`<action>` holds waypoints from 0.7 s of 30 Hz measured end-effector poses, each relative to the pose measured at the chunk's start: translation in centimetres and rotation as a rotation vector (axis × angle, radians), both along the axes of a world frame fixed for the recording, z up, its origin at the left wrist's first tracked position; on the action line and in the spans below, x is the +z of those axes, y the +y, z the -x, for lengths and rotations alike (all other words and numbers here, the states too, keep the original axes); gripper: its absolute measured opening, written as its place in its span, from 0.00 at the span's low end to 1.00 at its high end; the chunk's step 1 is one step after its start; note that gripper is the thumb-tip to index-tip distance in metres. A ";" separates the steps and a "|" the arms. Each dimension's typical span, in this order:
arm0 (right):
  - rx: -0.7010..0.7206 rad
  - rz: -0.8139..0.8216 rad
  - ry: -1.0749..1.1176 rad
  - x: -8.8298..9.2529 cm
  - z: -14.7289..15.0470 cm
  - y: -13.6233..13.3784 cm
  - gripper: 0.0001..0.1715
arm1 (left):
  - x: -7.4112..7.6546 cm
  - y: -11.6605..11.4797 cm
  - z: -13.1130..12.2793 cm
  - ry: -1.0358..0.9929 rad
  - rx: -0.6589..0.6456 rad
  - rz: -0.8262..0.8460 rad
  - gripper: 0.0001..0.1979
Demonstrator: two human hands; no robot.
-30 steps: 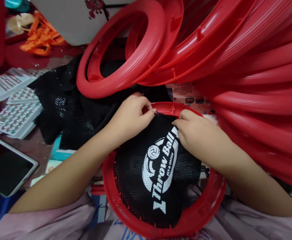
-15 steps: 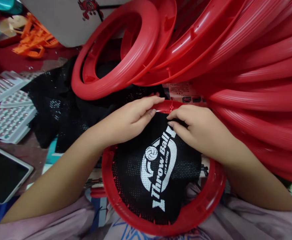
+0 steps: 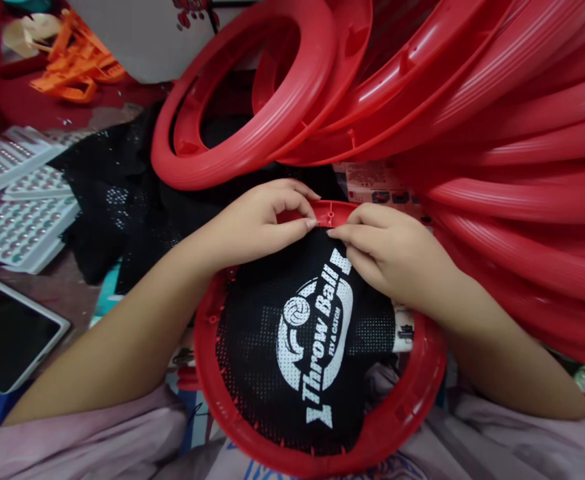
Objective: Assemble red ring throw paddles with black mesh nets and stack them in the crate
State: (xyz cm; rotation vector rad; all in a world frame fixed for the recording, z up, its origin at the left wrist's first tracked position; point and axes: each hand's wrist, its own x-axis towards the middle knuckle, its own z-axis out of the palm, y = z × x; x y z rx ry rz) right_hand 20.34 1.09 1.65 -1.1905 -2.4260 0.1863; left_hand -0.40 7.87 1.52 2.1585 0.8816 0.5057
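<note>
A red plastic ring (image 3: 252, 437) rests on my lap, with a black mesh net (image 3: 257, 360) printed "Throw Ball" stretched across it. My left hand (image 3: 259, 223) pinches the net's far edge against the ring's top rim, thumb and fingers closed. My right hand (image 3: 387, 250) pinches the same edge just to the right, fingertips nearly touching the left hand's. Both thumbs lie on the mesh, with the fingers curled over the rim.
A big pile of red rings (image 3: 497, 133) fills the right and top. One loose ring (image 3: 232, 100) leans behind my hands. Spare black nets (image 3: 122, 200) lie at left, beside white trays of small parts (image 3: 22, 227), a tablet (image 3: 7, 333) and orange plastic pieces (image 3: 77, 67).
Both hands have come closer together along the top rim. The left fingers, stretched flat half a second ago, are curled into a pinch again. The ring shifted slightly left.
</note>
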 end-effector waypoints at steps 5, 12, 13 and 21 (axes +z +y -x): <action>-0.010 -0.053 -0.057 -0.1 0.0 0.0 0.18 | -0.1 0.1 -0.1 -0.026 0.037 0.072 0.08; -0.037 -0.074 -0.063 -0.2 0.0 -0.1 0.18 | -0.5 0.2 -0.7 -0.004 0.075 0.017 0.08; -0.043 -0.069 -0.067 -0.2 0.0 0.0 0.18 | -0.6 0.2 -0.8 0.007 0.072 0.001 0.08; -0.105 0.009 -0.146 -0.2 0.0 -0.1 0.19 | -1.3 0.2 -1.1 0.039 0.071 -0.129 0.06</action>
